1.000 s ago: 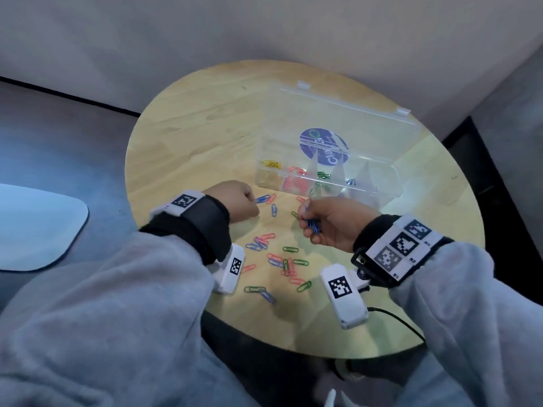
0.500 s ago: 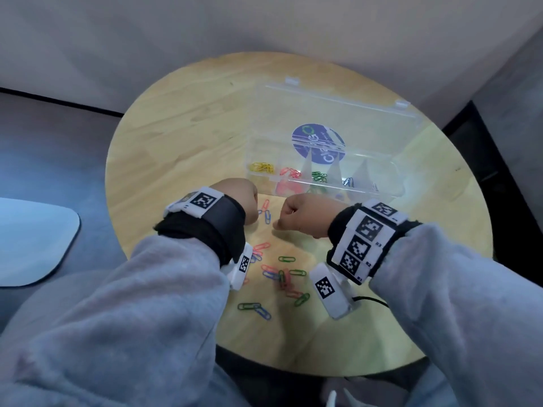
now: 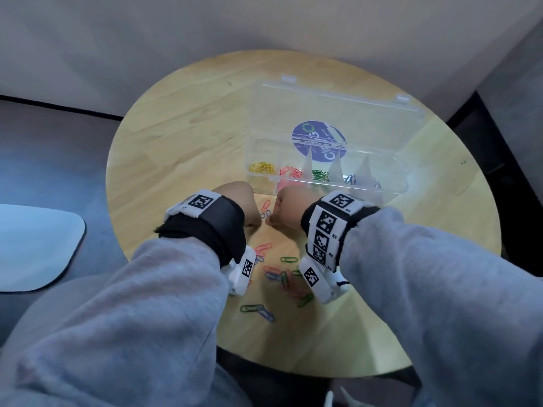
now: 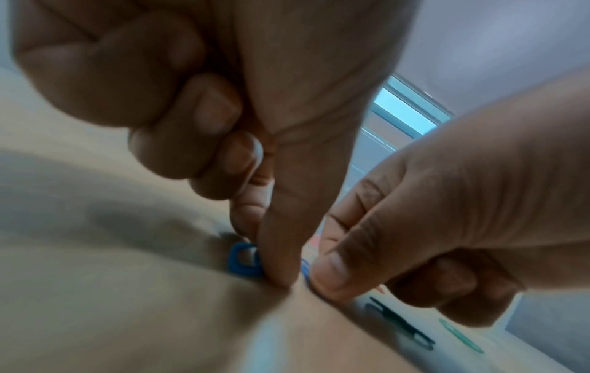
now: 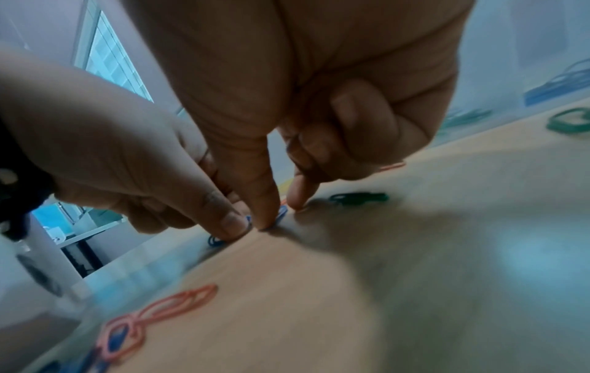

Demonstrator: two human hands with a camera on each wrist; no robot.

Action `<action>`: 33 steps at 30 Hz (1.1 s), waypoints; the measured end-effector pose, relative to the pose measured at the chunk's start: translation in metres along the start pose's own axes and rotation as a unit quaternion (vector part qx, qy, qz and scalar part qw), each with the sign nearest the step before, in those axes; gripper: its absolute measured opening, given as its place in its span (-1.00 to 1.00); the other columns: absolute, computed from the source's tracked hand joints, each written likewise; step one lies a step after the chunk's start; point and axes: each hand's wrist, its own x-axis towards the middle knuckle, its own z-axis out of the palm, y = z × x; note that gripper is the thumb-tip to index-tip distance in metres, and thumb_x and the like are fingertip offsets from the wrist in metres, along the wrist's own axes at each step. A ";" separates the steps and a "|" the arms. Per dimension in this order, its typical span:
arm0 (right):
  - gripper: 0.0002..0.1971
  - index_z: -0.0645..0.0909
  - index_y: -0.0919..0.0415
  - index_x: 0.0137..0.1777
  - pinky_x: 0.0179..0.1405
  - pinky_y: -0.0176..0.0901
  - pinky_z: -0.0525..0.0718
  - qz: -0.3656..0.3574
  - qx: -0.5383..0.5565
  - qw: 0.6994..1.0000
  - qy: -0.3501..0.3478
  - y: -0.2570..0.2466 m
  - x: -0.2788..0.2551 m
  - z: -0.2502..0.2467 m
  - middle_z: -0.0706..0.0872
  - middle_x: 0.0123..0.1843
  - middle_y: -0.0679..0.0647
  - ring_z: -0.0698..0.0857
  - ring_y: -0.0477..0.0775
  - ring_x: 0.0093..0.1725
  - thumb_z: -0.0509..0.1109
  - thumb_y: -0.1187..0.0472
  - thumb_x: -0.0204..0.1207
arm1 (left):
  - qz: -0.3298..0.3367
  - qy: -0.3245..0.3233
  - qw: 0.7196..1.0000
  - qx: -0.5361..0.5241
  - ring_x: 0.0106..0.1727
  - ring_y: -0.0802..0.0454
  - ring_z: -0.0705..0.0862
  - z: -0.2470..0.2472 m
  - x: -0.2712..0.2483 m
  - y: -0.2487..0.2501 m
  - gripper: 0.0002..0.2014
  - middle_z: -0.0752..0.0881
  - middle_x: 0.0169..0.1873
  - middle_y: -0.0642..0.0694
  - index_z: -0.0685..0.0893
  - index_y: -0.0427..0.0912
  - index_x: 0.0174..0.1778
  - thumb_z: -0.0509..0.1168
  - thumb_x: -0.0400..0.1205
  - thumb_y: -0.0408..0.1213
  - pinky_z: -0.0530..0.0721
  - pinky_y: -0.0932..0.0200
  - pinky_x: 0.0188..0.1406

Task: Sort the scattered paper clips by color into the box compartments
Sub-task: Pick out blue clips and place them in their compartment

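Observation:
A clear compartment box (image 3: 338, 183) stands open at the back of the round wooden table (image 3: 182, 142), holding yellow (image 3: 261, 168), red (image 3: 289, 172), green (image 3: 320, 175) and blue clips (image 3: 350, 179) in separate sections. My hands meet just in front of it, fingertips down on the table. The left hand (image 3: 254, 220) pinches a blue paper clip (image 4: 244, 261) between thumb and forefinger. Beside it, the right hand (image 3: 271, 220) pinches another blue clip (image 5: 281, 212); its other fingers are curled. A red clip (image 3: 266, 204) lies between the knuckles.
Several loose red, green and blue clips (image 3: 282, 277) lie scattered between my wrists, nearer the front edge. A green and blue pair (image 3: 255, 308) lies closest to me. The box lid (image 3: 338, 113) lies flat behind the box. Walls rise behind the table.
The right hand turned palm down and moved left to the table beside the left hand. The left hand stayed near the same spot, fingers down.

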 end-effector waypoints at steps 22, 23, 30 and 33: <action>-0.68 0.40 0.21 -0.41 -0.70 -0.42 0.39 -0.007 0.523 0.839 -0.150 0.037 -0.040 0.000 0.53 -0.56 0.08 0.46 -0.13 -0.67 0.20 0.58 0.48 | 0.066 -0.076 0.851 -0.515 -0.66 0.27 0.52 -0.018 -0.055 -0.053 -0.76 0.65 -0.64 0.04 0.56 -0.17 -0.33 0.28 0.56 -0.59 0.41 0.49 -0.66; -0.69 0.46 0.21 -0.36 -0.70 -0.42 0.40 -0.008 0.549 0.821 -0.156 0.039 -0.042 0.001 0.52 -0.58 0.04 0.47 -0.14 -0.67 0.17 0.57 0.49 | 0.059 -0.082 0.836 -0.539 -0.66 0.26 0.54 -0.018 -0.056 -0.053 -0.77 0.64 -0.64 0.03 0.58 -0.17 -0.26 0.25 0.57 -0.59 0.45 0.50 -0.67; -0.67 0.52 0.28 -0.31 -0.65 -0.40 0.43 0.018 0.611 0.770 -0.185 0.046 -0.055 0.010 0.44 -0.46 0.06 0.48 -0.09 -0.61 -0.02 0.50 0.50 | 0.016 -0.131 0.785 -0.606 -0.63 0.18 0.61 -0.009 -0.062 -0.045 -0.77 0.48 -0.37 -0.09 0.63 -0.25 -0.19 0.08 0.65 -0.49 0.56 0.46 -0.65; -0.68 0.45 0.25 -0.37 -0.61 -0.37 0.47 0.017 0.627 0.753 -0.197 0.048 -0.060 0.012 0.48 -0.41 0.09 0.53 -0.05 -0.55 -0.05 0.49 0.47 | 0.008 -0.133 0.783 -0.607 -0.63 0.17 0.60 -0.008 -0.061 -0.045 -0.84 0.49 -0.38 -0.09 0.57 -0.22 -0.27 0.14 0.57 -0.47 0.54 0.45 -0.67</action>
